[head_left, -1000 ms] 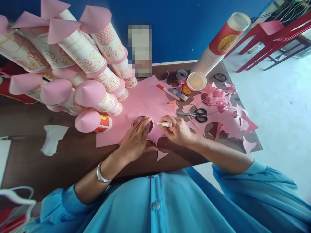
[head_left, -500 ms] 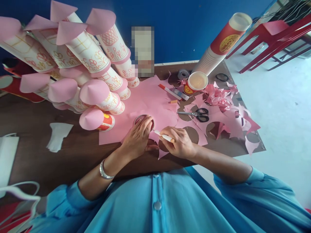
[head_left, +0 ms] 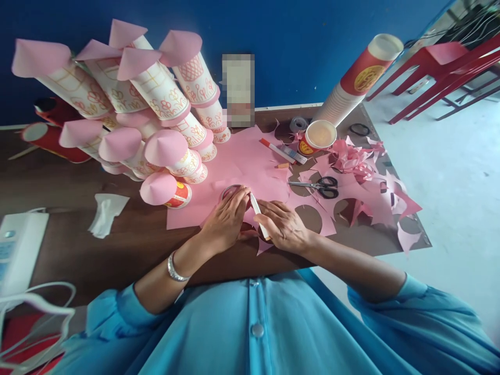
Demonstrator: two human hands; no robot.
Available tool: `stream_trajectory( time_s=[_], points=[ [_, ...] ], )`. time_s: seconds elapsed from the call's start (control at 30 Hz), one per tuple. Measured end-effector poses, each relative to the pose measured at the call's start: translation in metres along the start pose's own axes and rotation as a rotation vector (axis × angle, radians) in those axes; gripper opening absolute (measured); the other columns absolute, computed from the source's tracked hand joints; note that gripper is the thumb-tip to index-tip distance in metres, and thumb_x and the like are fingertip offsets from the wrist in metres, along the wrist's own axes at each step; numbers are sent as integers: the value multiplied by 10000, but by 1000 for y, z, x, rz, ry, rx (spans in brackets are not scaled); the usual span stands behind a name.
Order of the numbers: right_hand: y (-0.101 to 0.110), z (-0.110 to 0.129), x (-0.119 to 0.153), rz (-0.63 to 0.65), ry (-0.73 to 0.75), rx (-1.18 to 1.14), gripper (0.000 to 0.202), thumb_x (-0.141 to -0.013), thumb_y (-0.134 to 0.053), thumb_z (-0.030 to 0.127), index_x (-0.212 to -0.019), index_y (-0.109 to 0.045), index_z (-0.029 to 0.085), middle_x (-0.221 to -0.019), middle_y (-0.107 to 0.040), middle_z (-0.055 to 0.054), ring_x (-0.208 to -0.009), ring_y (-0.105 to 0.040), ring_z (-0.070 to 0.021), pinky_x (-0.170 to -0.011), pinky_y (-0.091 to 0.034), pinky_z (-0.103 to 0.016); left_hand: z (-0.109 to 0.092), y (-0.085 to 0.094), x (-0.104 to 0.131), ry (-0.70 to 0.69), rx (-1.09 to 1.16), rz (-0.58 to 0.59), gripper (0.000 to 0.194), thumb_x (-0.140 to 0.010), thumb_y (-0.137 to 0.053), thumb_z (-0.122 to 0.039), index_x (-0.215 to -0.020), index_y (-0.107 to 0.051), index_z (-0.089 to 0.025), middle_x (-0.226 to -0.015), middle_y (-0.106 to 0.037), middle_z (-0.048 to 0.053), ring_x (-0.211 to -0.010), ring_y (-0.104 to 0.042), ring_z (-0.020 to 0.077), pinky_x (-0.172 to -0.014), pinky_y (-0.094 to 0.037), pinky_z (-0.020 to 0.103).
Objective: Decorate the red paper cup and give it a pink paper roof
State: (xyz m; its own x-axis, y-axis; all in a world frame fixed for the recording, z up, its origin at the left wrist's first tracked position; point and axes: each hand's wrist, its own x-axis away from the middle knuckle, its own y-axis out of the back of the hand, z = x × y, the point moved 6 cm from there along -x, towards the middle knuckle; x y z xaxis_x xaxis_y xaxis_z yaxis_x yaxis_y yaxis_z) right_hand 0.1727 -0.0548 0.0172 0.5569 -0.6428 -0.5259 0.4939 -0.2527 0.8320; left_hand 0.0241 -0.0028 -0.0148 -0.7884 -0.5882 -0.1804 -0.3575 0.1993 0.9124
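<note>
My left hand (head_left: 225, 219) lies flat with stretched fingers over a round rimmed object (head_left: 227, 190), which rests on a sheet of pink paper (head_left: 242, 156). The hand covers most of that object, so its kind is unclear. A white marker with an orange end (head_left: 261, 219) is held in my right hand (head_left: 283, 224), its tip near my left fingertips at the object's right edge. Cut round holes show in the paper beside my right hand. Black-handled scissors (head_left: 318, 186) and a small orange cap (head_left: 282, 165) lie beyond it.
Paper-cup towers with pink cones (head_left: 166, 151) crowd the left. A tall cup stack (head_left: 355, 78), a single cup (head_left: 318, 138), a capped marker (head_left: 277, 149) and pink scraps (head_left: 353, 161) occupy the right. A white power strip (head_left: 23, 250) sits far left; a red stool (head_left: 437, 62) stands beyond the table.
The marker tip has moved up along the right edge of the round object, and the marker is now more upright. My left hand stays over the object; the view has shifted slightly.
</note>
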Motion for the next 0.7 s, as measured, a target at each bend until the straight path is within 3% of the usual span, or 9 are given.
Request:
stream_trajectory(
  time_s=[0.17, 0.27, 0.43, 0.6, 0.7],
  points=[
    [0, -1, -2, 8, 20, 10, 227, -1030, -491, 88, -1186, -650, 133, -1193, -791, -196, -1238, -722, -276, -1002, -564, -418, 3, 7, -2, 36, 71, 65, 690, -1003, -626, -326, -1594, -345, -107, -1651, -445, 290, -1596, -402, 397, -1249, -444, 621],
    [3, 0, -4, -6, 26, 20, 223, -1034, -465, 73, -1157, -637, 144, -1158, -801, -177, -1176, -743, -265, -991, -563, -418, 6, 23, -2, 8, 136, 64, 540, -1051, -538, -271, -1561, -411, -145, -1624, -507, 230, -1581, -438, 335, -1251, -470, 565],
    [3, 1, -7, -13, 22, 26, 216, -1019, -447, 56, -1107, -621, 149, -1051, -808, -139, -1080, -762, -259, -982, -557, -422, 21, 56, -10, 51, 80, 14, 651, -983, -713, -340, -1564, -473, -170, -1612, -559, 177, -1504, -515, 331, -1251, -458, 569],
    [-1, -2, -6, 41, 13, 26, 217, -995, -486, 75, -1132, -631, 164, -1044, -801, -126, -1091, -747, -263, -1004, -553, -452, 40, 55, -21, 56, 36, 149, 684, -879, -812, -211, -1514, -566, -147, -1507, -667, 165, -1435, -586, 319, -1215, -492, 542],
    [1, -4, -5, 41, -5, -23, 217, -979, -527, 115, -1149, -646, 180, -1046, -789, -123, -1081, -737, -265, -994, -565, -457, 47, 52, -25, 44, 44, 166, 648, -867, -818, -211, -1480, -611, -163, -1488, -686, 154, -1411, -616, 303, -1208, -502, 524]
  ],
)
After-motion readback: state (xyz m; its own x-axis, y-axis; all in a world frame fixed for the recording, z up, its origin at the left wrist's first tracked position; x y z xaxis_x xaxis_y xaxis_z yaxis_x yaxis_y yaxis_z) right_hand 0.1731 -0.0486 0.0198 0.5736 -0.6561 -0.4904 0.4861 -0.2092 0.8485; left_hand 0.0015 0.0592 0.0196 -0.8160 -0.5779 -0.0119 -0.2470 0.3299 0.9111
